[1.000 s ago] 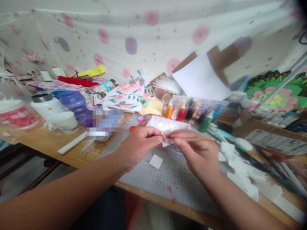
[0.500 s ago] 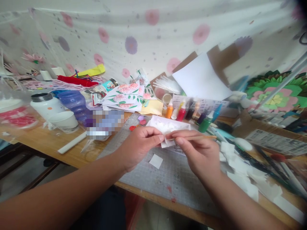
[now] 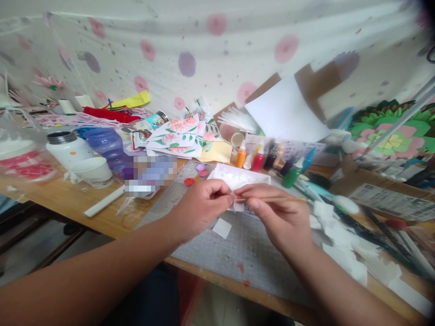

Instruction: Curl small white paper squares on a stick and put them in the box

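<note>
Far left: a white jar (image 3: 68, 147), a purple bottle (image 3: 107, 144) and a white cup (image 3: 92, 171) stand close together on the tabletop (image 3: 64, 203); a white strip (image 3: 103, 201) lies in front of them.
Left hand: the left hand (image 3: 200, 208) has thumb and forefinger pinched together on a small paper piece (image 3: 239, 206), held just above the cutting mat (image 3: 238, 249).
Below the hands: a loose white square (image 3: 222, 227) lies on the mat, apart from both hands.
Behind the hands: a white tray (image 3: 238, 175) sits just past the fingertips, and a row of paint bottles (image 3: 258, 158) stands beyond it.
Right hand: the right hand (image 3: 282, 222) has its fingers closed around a thin stick (image 3: 282, 199), whose tip meets the paper piece.
Right side: paper scraps (image 3: 340, 240) and dark pens crowd the tabletop beside the right wrist.
Open room: the mat's near part between the forearms is bare, and it reaches nearly to the tabletop's front edge.
</note>
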### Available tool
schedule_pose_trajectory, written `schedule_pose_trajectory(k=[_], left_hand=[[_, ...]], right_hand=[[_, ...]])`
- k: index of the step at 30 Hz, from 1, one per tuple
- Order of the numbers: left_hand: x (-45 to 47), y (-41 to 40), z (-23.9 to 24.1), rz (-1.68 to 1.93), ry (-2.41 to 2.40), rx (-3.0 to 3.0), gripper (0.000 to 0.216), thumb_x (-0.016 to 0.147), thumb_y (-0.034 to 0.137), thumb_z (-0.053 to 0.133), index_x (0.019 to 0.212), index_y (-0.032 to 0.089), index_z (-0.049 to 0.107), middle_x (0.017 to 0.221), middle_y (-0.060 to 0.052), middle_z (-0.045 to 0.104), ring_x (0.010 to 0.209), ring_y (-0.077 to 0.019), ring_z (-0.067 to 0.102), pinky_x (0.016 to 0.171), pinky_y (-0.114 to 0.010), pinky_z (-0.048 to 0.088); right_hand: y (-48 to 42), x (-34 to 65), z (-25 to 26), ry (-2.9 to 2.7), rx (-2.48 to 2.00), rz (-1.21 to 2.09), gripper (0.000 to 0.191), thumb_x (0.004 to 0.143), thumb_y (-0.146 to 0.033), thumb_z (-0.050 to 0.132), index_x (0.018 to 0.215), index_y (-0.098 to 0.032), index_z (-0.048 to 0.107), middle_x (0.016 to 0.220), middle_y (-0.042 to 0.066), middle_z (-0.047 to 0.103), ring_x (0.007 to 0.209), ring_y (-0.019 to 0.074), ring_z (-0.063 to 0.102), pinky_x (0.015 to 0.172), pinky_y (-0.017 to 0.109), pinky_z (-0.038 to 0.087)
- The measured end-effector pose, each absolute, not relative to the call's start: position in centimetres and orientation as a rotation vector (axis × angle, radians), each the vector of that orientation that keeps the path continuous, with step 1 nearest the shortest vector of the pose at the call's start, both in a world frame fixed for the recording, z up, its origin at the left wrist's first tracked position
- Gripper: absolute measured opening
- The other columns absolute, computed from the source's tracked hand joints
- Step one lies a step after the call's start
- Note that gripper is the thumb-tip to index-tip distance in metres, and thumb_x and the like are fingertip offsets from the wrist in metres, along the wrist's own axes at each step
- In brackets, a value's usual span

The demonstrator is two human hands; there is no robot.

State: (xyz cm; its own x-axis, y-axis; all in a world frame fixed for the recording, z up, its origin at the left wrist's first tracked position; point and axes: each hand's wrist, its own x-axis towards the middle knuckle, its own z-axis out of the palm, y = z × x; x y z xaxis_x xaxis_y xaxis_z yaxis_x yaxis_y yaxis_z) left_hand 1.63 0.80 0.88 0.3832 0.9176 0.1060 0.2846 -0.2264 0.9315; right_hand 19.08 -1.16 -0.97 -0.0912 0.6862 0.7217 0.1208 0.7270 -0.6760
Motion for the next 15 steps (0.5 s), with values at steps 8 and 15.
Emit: schedule_pose_trajectory(k=[8,15], left_hand=[[1.61,1.05,0.64,0.864,1.069,1.752,0.017,0.08,0.028,0.058,0.068,0.017,0.06,0.063,0.003,0.052,0.061,-0.0124,0.043,0.057,-0.025,0.032],[1.52,1.01,0.65,0.915,0.932,1.666,0.022,0.082,0.033,0.058,0.069,0.016,0.06,0.066,0.001,0.053,0.068,-0.0143,0.046,0.062,-0.027,0.034]], right_hand=[[-0.95,19.05,-0.76,-1.652,-0.693,0.433,0.016,0.083,-0.011,0.065,0.079,-0.024,0.074,0.081,0.002,0.078,0.082,0.0188,0.073,0.075,0.034,0.06],[-0.96,19.18,-0.89,-1.667,-0.672,0.446,0.016,0.083,-0.008,0.065,0.08,-0.022,0.074,0.082,0.003,0.077,0.083,0.0166,0.073,0.075,0.031,0.059]])
